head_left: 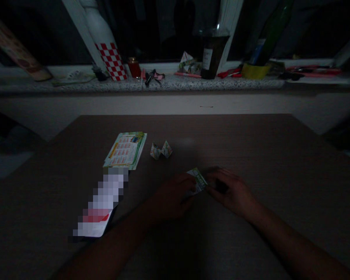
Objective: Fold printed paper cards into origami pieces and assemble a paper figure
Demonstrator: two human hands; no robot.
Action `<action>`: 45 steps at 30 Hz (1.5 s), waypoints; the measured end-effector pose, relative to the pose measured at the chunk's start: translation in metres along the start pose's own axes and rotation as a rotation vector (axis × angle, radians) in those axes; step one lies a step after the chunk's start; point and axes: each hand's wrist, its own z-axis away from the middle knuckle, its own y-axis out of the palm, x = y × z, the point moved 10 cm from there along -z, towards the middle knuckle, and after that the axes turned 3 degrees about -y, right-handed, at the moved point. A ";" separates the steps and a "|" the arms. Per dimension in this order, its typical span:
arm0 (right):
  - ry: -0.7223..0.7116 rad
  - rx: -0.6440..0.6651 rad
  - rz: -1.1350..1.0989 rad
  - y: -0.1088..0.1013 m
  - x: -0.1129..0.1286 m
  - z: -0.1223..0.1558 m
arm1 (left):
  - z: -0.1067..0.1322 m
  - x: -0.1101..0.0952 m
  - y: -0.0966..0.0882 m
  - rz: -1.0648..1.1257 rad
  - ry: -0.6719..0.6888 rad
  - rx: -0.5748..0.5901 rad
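Observation:
A small folded piece of printed paper [200, 181], green and white, is between my two hands near the middle of the table. My left hand [175, 194] has its fingers closed on the paper's left side, partly covering it. My right hand [231, 190] is curled at the paper's right corner, thumb and fingertips touching or very near its edge; the dim light hides the exact contact. Behind my left hand stands a small origami piece [161, 151] with two pointed lobes. A stack of printed sheets [125, 149] lies to its left.
Nearer me on the left, a phone [100, 227] with a lit, blurred screen lies below the sheets. Beyond the table [251, 140], a granite windowsill [169, 83] carries a red-and-white checked bottle [112, 58], a dark plastic cup [211, 56], a green bottle [272, 29] and yellow tape [255, 71].

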 end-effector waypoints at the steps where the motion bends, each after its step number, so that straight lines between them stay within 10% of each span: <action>1: -0.020 -0.004 0.011 0.000 0.002 -0.001 | 0.000 0.000 0.000 0.001 0.001 -0.004; 15: -0.132 0.126 0.071 0.012 0.016 -0.001 | -0.001 0.000 -0.002 -0.056 -0.027 -0.001; 45: -0.331 -0.037 0.043 -0.002 0.056 -0.003 | -0.004 -0.031 -0.020 -0.222 0.172 -0.266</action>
